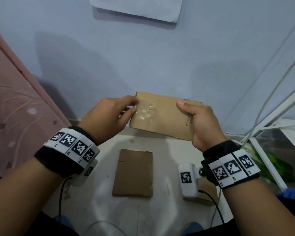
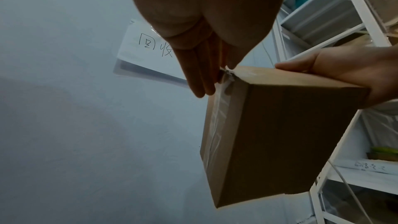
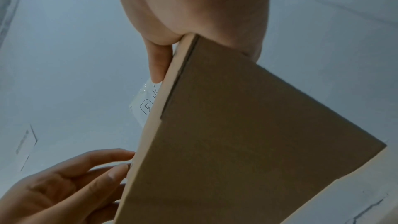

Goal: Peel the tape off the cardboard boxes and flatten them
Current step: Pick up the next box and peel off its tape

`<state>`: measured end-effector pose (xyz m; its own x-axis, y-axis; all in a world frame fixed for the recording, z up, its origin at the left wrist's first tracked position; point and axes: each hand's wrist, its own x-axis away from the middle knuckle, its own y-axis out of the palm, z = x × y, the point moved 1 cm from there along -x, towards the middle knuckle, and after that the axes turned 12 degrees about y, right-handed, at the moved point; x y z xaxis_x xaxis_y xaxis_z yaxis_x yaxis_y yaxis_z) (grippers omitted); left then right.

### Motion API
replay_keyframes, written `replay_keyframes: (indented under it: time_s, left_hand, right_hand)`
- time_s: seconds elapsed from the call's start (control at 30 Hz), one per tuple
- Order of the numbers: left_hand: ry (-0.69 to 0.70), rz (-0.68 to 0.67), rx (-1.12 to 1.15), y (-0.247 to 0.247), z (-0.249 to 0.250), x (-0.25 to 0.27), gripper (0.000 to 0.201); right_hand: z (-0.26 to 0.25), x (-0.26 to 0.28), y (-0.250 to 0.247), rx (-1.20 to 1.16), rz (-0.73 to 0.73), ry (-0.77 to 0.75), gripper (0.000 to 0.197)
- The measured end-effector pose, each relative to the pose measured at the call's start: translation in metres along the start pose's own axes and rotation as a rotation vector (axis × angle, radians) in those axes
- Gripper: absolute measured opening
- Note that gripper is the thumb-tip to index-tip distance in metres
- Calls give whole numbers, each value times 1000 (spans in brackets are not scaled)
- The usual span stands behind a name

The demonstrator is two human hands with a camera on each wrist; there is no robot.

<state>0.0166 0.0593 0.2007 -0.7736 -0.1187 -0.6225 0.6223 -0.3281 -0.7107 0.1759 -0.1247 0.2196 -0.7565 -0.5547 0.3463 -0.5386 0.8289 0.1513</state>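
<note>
Cardboard box [image 1: 162,114] is up in the air betw. my hands, above the white table [image 1: 95,201], clear tape [image 1: 147,110] across its top face and down the left end. My right hand [image 1: 203,121] grips the box's right end, thumb on top, fingers underneath. My left hand [image 1: 107,116] is at the box's left edge, fingertips [image 2: 202,89] pinching the tape where it wraps the corner. Below the box, a flattened cardboard piece [image 1: 133,172] lies flat on the table. Right of the box: white shelf frame [image 1: 269,125].
</note>
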Motion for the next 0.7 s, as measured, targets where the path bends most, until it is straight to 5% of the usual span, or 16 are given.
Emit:
replay_keyframes:
  time_s: [0.33,0.7]
  left_hand:
    - [5,-3,-152,4,-4,2,29]
    - [-59,-122,-144,10,-19,7,9]
  right_hand:
    - [3,0,4,22,-30,-13,13]
    - [13,4,7,41,-48,5,19]
